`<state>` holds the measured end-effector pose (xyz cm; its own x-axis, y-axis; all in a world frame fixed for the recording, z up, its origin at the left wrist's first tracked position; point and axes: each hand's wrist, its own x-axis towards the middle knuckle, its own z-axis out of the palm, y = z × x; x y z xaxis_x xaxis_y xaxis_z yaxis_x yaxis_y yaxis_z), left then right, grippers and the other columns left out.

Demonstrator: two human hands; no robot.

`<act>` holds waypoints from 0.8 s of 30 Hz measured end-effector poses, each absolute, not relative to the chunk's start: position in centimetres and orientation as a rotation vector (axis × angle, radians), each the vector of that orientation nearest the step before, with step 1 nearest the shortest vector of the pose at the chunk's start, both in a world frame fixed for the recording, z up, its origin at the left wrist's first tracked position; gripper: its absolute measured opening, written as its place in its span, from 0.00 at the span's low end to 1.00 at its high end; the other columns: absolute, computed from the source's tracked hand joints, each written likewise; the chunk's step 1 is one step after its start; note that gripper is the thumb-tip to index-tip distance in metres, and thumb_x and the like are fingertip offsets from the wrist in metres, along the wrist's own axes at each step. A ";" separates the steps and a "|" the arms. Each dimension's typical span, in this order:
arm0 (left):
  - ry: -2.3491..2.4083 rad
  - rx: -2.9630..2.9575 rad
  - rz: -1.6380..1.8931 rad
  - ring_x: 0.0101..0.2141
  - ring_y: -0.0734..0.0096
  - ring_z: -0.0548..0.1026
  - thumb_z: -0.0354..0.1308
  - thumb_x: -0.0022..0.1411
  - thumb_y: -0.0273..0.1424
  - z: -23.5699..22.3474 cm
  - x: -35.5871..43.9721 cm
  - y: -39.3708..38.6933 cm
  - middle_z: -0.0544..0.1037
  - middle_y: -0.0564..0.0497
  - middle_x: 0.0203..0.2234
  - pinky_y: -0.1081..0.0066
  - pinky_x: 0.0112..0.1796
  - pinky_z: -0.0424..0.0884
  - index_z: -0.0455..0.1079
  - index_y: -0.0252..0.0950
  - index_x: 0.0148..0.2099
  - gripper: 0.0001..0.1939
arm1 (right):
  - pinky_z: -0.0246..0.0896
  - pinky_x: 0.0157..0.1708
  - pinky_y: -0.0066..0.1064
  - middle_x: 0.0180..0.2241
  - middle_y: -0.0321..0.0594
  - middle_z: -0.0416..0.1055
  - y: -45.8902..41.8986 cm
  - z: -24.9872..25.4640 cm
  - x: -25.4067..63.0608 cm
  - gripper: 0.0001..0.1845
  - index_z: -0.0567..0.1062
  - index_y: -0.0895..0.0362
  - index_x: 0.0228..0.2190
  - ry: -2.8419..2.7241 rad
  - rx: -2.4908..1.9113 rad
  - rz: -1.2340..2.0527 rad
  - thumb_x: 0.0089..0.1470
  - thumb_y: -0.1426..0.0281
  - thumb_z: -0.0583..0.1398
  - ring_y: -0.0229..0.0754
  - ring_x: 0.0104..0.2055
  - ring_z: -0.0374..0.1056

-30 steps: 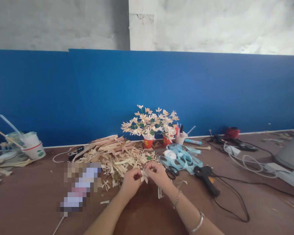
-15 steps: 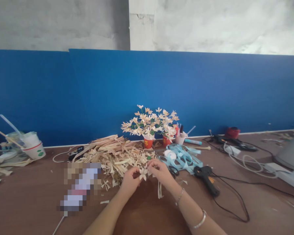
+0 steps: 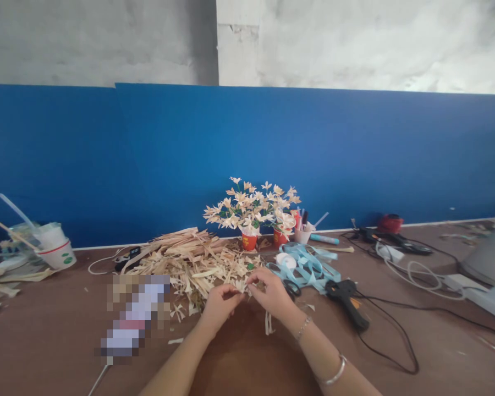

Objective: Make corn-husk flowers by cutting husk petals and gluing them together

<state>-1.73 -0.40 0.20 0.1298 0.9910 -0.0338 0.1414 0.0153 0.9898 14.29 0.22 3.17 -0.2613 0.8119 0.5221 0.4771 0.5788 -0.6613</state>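
A small cream flower point(image 3: 241, 285), seemingly of dried husk, is between my two hands. My left hand point(image 3: 221, 309) is closed, pinching the flower from the left with thumb and fingers. From the right, the bent fingertips of my right hand point(image 3: 271, 292) are closed at the flower's petals. My fingers cover part of it. Just behind my hands lies a loose heap of dried husk strips point(image 3: 198, 261). Black scissors point(image 3: 292, 288) lie partly hidden beside my right hand.
Two red pots point(image 3: 249, 241) of similar flowers stand at the back. Light-blue ribbon point(image 3: 309, 264) and a black glue gun point(image 3: 348, 302) with its cord lie right. A blurred-out screen-like object point(image 3: 136, 316) and a paper cup point(image 3: 58, 254) are left. A blue partition point(image 3: 247, 137) stands behind.
The flower has tipped from facing me, petals spread, to a flatter view, and sits slightly higher. My left thumb and fingers have shifted a little right beneath it.
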 end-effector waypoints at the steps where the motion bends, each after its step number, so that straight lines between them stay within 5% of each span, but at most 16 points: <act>1: 1.224 1.343 1.017 0.10 0.81 0.56 0.58 0.46 0.37 0.1 -1.7 -0.4 0.60 0.61 0.06 0.79 0.15 0.51 0.67 0.34 0.25 0.11 | 0.57 0.35 0.29 0.25 0.37 0.68 0.3 3.1 14.4 0.07 0.71 0.57 0.22 -1.907 -1.050 0.448 0.44 0.79 0.56 0.39 0.32 0.64; 7: 1.261 1.329 1.033 0.11 0.80 0.57 0.58 0.47 0.37 -0.4 -1.9 0.0 0.62 0.60 0.07 0.79 0.15 0.52 0.72 0.31 0.32 0.14 | 0.58 0.35 0.31 0.26 0.39 0.69 1.3 2.9 15.6 0.06 0.71 0.57 0.24 -1.761 -1.176 0.312 0.45 0.77 0.55 0.41 0.32 0.64; 13: 1.228 1.242 1.264 0.12 0.83 0.57 0.55 0.50 0.45 -0.6 -2.3 0.4 0.73 0.54 0.20 0.78 0.14 0.52 0.73 0.32 0.35 0.21 | 0.57 0.39 0.32 0.28 0.38 0.69 2.3 2.6 17.3 0.07 0.73 0.57 0.22 -1.883 -1.259 0.282 0.42 0.79 0.56 0.41 0.35 0.64; 24: 1.289 1.148 1.489 0.14 0.79 0.60 0.49 0.54 0.51 0.5 -2.8 -0.3 0.69 0.55 0.16 0.78 0.15 0.55 0.72 0.30 0.39 0.29 | 0.49 0.36 0.33 0.31 0.39 0.70 1.8 3.2 18.6 0.10 0.77 0.53 0.22 -2.147 -1.624 0.153 0.42 0.77 0.57 0.45 0.40 0.62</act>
<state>-2.82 -0.31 0.53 -0.2320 0.9660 0.1143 -0.0258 -0.1236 0.9920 18.65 1.84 3.21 -0.2127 0.9368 0.2779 0.8879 0.3040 -0.3453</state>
